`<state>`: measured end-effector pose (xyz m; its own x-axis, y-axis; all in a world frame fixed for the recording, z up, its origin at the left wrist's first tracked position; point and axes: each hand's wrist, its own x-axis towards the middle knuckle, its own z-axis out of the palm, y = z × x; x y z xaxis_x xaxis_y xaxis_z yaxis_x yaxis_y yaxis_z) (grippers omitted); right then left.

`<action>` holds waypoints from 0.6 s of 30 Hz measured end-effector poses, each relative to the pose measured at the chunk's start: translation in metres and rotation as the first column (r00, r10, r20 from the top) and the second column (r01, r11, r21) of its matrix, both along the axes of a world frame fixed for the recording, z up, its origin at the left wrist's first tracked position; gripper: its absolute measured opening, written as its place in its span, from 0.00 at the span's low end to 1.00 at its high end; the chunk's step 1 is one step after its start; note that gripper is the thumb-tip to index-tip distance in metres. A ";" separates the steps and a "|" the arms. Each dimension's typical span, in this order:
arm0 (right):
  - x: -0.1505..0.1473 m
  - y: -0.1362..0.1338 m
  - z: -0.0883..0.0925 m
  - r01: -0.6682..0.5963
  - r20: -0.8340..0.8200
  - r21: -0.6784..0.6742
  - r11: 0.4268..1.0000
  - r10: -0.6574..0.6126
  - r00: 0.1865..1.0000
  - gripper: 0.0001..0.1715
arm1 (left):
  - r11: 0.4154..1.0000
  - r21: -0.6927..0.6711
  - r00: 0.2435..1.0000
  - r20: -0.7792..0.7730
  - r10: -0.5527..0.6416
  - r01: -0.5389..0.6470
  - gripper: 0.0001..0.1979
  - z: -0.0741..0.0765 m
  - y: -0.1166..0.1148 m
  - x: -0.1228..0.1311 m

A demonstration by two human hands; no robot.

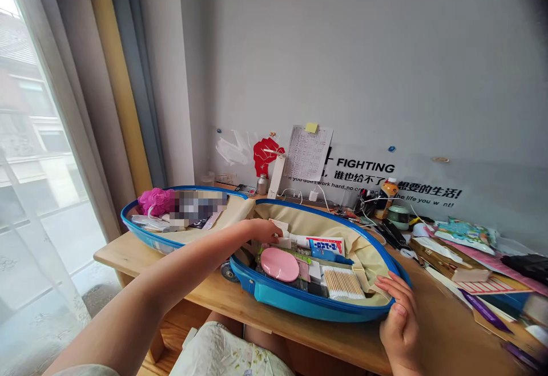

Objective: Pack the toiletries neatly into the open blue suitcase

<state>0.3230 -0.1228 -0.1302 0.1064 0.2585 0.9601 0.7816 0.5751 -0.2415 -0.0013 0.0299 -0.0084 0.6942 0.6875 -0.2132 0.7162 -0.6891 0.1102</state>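
Observation:
A blue oval suitcase [317, 307] lies opened out on a wooden desk, its two halves side by side. My left hand [266, 231] reaches into the right half, its fingers closed by a small pale item that I cannot make out. Next to them lies a toothpaste tube [327, 246]. Nearer me in that half are a pink oval case [279, 265] and a pack of cotton swabs [343, 282]. My right hand [400, 313] grips the suitcase rim at the right end. A magenta bath puff [156, 201] sits in the left half, beside a blurred-out patch.
Behind the suitcase stand a small silver bottle [261, 185], cables and an orange-labelled bottle [387, 196]. Papers, packets and a purple pen-like item [486, 310] clutter the desk's right side. Curtains [107, 96] hang by the window on the left.

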 end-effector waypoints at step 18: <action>0.000 -0.001 0.003 0.002 0.017 -0.001 1.000 -0.002 1.000 0.27 | 0.941 0.103 0.846 0.478 0.236 -0.321 0.24 0.024 0.028 -0.070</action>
<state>0.3230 -0.1234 -0.1276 0.0906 0.2596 0.9614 0.7871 0.5728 -0.2289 -0.0714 0.0577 0.0151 0.4573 0.8626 0.2164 0.7805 -0.5059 0.3673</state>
